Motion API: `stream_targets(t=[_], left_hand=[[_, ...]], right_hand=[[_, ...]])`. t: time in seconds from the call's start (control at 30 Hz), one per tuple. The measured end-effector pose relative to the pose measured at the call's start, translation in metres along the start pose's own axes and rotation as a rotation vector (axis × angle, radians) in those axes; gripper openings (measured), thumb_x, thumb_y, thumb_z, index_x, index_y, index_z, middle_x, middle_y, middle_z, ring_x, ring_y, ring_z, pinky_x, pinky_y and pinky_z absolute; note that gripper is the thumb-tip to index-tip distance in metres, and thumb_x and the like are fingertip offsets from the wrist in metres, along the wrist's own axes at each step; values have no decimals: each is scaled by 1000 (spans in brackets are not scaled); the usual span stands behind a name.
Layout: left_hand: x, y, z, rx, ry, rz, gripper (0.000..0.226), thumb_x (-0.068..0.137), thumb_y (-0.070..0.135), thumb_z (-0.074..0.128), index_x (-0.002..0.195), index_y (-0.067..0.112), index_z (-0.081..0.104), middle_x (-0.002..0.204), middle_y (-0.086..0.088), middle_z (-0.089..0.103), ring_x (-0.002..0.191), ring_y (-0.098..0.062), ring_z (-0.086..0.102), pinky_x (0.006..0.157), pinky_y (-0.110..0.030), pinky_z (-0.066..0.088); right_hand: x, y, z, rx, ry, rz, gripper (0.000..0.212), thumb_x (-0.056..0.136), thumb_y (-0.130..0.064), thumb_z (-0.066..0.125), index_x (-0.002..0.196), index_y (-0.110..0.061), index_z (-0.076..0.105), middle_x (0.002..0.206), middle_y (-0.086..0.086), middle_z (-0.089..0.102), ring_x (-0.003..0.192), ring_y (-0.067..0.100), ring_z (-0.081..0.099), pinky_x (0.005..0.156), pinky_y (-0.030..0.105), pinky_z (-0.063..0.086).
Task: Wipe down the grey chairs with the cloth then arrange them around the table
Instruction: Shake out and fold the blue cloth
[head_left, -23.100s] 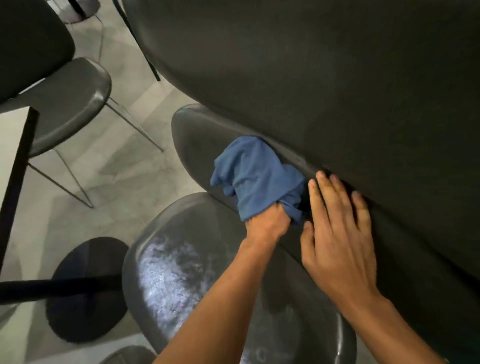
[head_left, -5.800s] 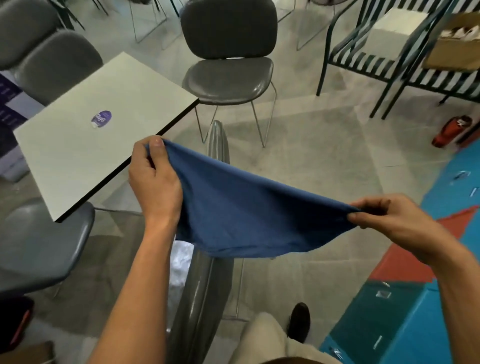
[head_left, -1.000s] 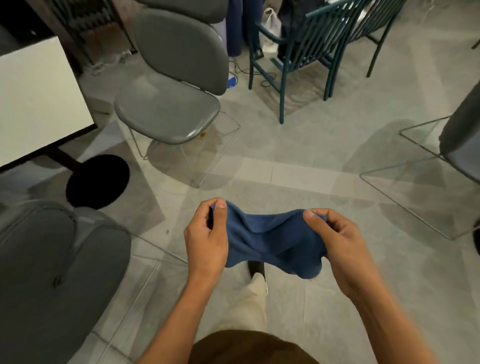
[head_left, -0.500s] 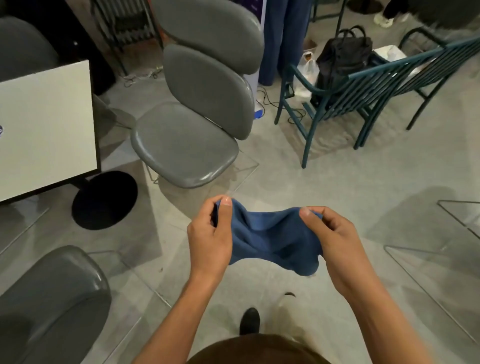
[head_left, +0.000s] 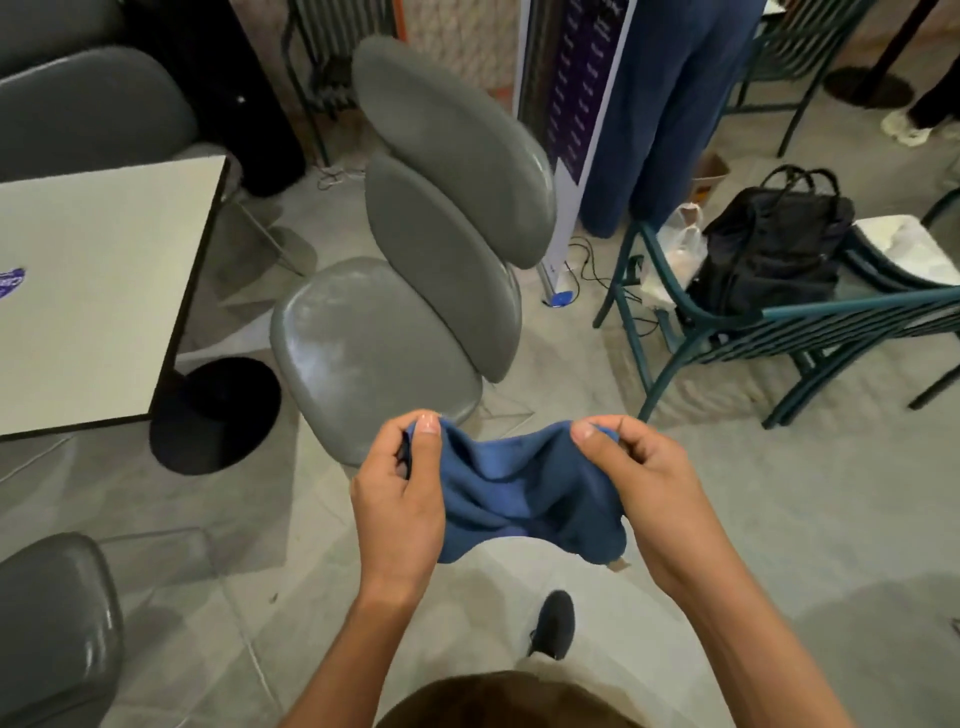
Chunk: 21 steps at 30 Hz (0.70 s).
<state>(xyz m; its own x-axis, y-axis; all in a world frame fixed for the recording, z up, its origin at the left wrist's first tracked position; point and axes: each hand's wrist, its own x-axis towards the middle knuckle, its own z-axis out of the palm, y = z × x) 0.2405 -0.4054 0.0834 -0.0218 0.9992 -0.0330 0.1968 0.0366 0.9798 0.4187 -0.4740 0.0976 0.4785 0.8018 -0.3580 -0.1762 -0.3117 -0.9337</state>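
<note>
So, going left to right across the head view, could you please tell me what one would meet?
Table → grey chair → left hand → cloth → right hand → black bag.

Cloth (head_left: 524, 499) stretched between left hand (head_left: 400, 504) and right hand (head_left: 639, 488), over the floor (head_left: 779, 519). Just beyond, chair (head_left: 384, 343) beside the bench's (head_left: 93, 291) right edge. Second chair (head_left: 52, 629) at near left. Metal chair (head_left: 779, 322) to the right, bag (head_left: 774, 244) on it.
</note>
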Motion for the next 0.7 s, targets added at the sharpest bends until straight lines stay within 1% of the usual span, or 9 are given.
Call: stream_targets(t=[0.07, 0.13, 0.23, 0.3, 0.37, 0.43, 0.53, 0.63, 0.7], left_hand=[[20, 13, 28, 1, 37, -1, 18, 105, 27, 55, 95, 28, 70, 88, 6, 73, 87, -16, 70, 83, -37, 57], [44, 26, 54, -11, 72, 23, 20, 105, 25, 55, 91, 30, 69, 85, 5, 72, 84, -17, 69, 80, -37, 57], [79, 40, 88, -35, 104, 67, 20, 105, 26, 56, 90, 28, 69, 80, -2, 69, 78, -23, 66, 74, -37, 56], [105, 49, 107, -34, 123, 107, 21, 106, 25, 55, 89, 27, 67, 79, -9, 65, 72, -18, 61, 69, -33, 53], [131, 55, 124, -32, 165, 118, 23, 106, 22, 55, 87, 28, 67, 78, -8, 65, 71, -11, 59, 67, -27, 50], [157, 60, 141, -41, 204, 102, 24, 105, 22, 56, 85, 30, 67, 76, 0, 67, 71, -6, 60, 67, -21, 49], [197, 72, 161, -41, 231, 98, 24, 105, 23, 56, 85, 32, 67, 71, 11, 65, 67, -3, 59, 66, -18, 48], [239, 92, 176, -43, 241, 130, 24, 105, 23, 55, 86, 27, 68, 71, 12, 64, 67, -3, 58, 65, -18, 48], [267, 112, 186, -62, 258, 154, 22, 104, 23, 55, 87, 22, 69, 73, 9, 66, 68, -3, 60, 64, -17, 49]], right_hand=[[34, -21, -11, -31, -28, -10, 12, 95, -27, 68, 90, -19, 74, 93, 20, 72, 79, 24, 66, 72, 39, 52], [68, -42, -20, -28, -52, -24, 13, 96, -28, 67, 91, -19, 74, 91, 18, 73, 77, 22, 66, 71, 37, 54], [116, -68, -26, -35, -91, -42, 12, 96, -26, 66, 93, -16, 72, 81, 9, 72, 70, 13, 65, 59, 21, 52], [149, -83, -27, -54, -113, -50, 13, 96, -27, 66, 93, -17, 72, 82, 9, 72, 69, 11, 65, 57, 20, 52], [182, -98, -26, -52, -142, -69, 12, 96, -26, 66, 92, -16, 73, 82, 9, 73, 70, 13, 65, 60, 22, 54], [215, -112, -23, -50, -180, -86, 12, 96, -25, 66, 92, -16, 73, 82, 10, 73, 71, 15, 66, 62, 23, 56], [263, -137, -17, -87, -246, -94, 12, 95, -30, 66, 92, -21, 74, 89, 13, 74, 77, 21, 71, 70, 32, 58], [308, -165, -13, -102, -297, -107, 12, 92, -34, 67, 93, -25, 75, 91, 11, 74, 89, 28, 72, 81, 42, 60], [334, -190, -9, -90, -342, -133, 16, 87, -37, 68, 91, -24, 76, 89, 9, 74, 89, 28, 72, 82, 45, 59]])
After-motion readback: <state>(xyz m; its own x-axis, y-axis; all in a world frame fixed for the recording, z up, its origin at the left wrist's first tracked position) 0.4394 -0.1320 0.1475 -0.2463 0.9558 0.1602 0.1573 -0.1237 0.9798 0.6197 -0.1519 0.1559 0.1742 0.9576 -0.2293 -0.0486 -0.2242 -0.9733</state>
